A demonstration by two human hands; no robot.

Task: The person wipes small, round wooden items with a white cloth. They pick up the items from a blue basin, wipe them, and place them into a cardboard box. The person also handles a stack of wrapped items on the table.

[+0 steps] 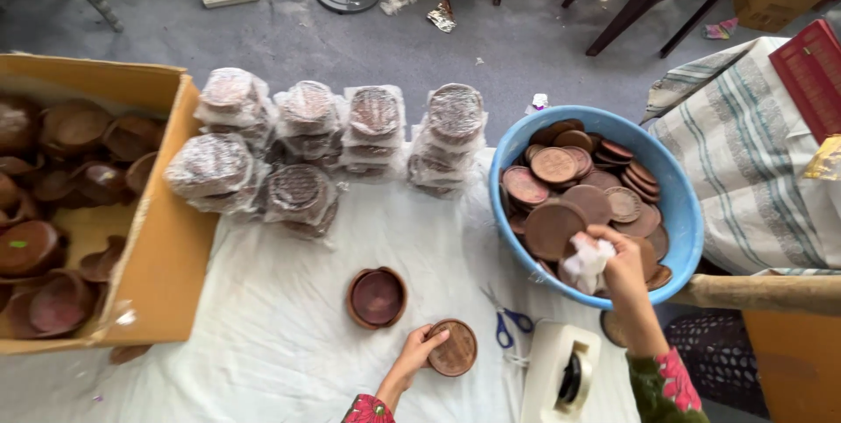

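Two hands split the work: left hand [419,355] fingers curl on a round brown carved wooden lid [453,348] at 6 o'clock, pinning it flat, while right hand [620,264] pinches a crumpled white cloth [585,262] over the blue plastic basin [688,213] at 3 o'clock.

- Lying spread over the grey floor [289,38]: a white sheet [280,335], carrying the goods.
- Sitting on the sheet's left edge: an open cardboard box [162,257].
- Standing along the far edge: plastic-wrapped stacks of brown discs [307,147].
- Resting at right: a blue basin [683,213].
- Lying nearer: a small brown bowl [377,298], a round brown lid [454,348], blue-handled scissors [506,322], a white tape dispenser [561,375].
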